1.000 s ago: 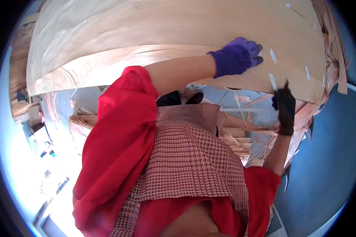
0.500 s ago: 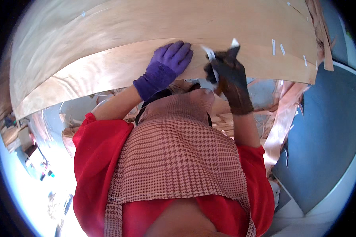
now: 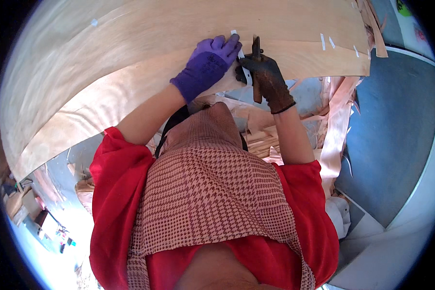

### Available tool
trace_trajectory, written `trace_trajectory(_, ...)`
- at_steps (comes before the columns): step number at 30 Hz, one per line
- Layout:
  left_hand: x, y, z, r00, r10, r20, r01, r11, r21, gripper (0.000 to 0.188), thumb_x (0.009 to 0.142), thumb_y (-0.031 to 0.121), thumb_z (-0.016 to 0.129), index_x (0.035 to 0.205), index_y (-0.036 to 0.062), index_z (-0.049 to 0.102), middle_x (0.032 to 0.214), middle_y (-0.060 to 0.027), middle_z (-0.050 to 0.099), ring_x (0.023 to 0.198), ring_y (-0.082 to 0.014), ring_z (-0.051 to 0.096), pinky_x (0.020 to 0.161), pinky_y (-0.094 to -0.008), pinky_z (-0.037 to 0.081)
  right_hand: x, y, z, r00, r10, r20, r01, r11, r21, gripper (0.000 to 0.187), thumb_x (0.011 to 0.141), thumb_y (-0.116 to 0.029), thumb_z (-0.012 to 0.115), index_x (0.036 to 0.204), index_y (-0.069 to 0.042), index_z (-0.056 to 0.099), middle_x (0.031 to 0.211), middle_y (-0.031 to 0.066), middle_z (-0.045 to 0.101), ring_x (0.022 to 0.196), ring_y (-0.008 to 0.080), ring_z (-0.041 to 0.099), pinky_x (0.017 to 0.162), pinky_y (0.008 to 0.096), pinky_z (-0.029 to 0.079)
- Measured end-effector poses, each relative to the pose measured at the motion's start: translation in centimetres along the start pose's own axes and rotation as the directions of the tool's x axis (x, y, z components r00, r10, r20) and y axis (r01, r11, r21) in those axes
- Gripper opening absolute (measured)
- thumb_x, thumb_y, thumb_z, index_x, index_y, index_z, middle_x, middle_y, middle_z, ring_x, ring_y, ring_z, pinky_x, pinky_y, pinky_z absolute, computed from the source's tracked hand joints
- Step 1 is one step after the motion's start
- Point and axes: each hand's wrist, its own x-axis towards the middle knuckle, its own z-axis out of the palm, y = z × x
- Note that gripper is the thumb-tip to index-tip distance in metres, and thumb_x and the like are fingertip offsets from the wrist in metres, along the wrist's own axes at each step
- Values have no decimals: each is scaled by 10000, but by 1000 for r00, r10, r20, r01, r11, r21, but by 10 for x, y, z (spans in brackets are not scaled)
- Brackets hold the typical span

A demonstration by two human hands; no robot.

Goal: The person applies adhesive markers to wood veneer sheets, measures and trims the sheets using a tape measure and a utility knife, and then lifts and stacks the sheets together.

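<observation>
Drawn together since earlier: purple-gloved left hand (image 3: 209, 62), fingers extended, laid on white tape strip (image 3: 241, 53); dark-gloved right hand (image 3: 266, 77), closed on strip's lower end and slim tool (image 3: 257, 92). Pale veneer sheet (image 3: 179, 24), upper frame: lower edge under wrists, rippled expanse leftward.

Fingers of the left hand (image 3: 208, 64) cover part of a white strip (image 3: 248, 76); the right hand (image 3: 267, 77) hides part of a brown stick (image 3: 257, 92), its kind unclear; the top edge crops a wooden sheet (image 3: 179, 29); the lower edge cuts a red shirt (image 3: 116, 198); small items (image 3: 65, 237) at far left blur in glare.
</observation>
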Motion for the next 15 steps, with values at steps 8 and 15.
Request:
trace_trajectory(8,-5,-8,-7,997,75,6,-74,995,-71,379,742,153,489,1118,109,514,1212,-127,464,933,-237,523,704,-348,464,-48,17,10,871,490,-36,-469,852,232,142,828,-159,548,844,-19,569,650,64,552,537,138,517,528,258,443)
trace_trajectory(15,-9,-4,-15,998,61,-32,-62,998,-12,318,747,185,475,1052,115,535,1157,-114,494,929,-224,525,699,-321,465,-50,-9,-48,777,626,68,-630,769,114,127,813,-155,577,868,-42,559,627,1,550,478,84,483,468,227,424)
